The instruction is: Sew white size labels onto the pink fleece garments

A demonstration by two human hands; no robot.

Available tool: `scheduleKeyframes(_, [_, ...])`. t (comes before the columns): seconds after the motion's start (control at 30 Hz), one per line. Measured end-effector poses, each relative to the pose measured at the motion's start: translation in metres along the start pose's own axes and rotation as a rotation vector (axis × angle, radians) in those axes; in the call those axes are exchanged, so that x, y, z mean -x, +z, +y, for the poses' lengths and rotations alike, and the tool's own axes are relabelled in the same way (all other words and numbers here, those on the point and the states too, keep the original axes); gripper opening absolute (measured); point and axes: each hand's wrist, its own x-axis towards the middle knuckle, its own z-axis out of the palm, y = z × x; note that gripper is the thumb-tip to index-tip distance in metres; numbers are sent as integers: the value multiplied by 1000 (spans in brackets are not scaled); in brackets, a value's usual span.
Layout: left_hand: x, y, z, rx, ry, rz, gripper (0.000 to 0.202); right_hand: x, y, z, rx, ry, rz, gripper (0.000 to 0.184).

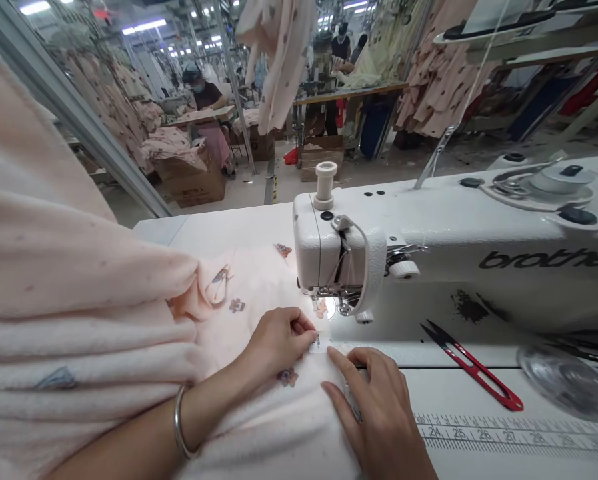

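Note:
A white sewing machine (339, 247) stands over pale pink printed fabric (229, 340), its lit needle area just beyond my hands. A small white label (319, 343) with dark print lies on the fabric in front of the presser foot. My left hand (281, 337), with a bangle on the wrist, pinches the label's left edge between thumb and fingers. On the label's right side, my right hand (371, 400) rests on the fabric, index fingertip at the label's corner and thumb spread apart. Part of something dark beneath the right hand is hidden.
Red thread snips (473, 367) lie right of my right hand, near a printed ruler strip (499, 437) and a clear round object (569, 380). Bunched fabric (79, 287) rises at left. Beyond are cardboard boxes (191, 180), hanging garments and people at tables.

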Motion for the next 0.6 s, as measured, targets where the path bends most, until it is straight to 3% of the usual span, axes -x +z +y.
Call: scheduleKeyframes(0.6, [1,-1,0,-27,18,7,13,1,2,-3,-24,39,5,31])
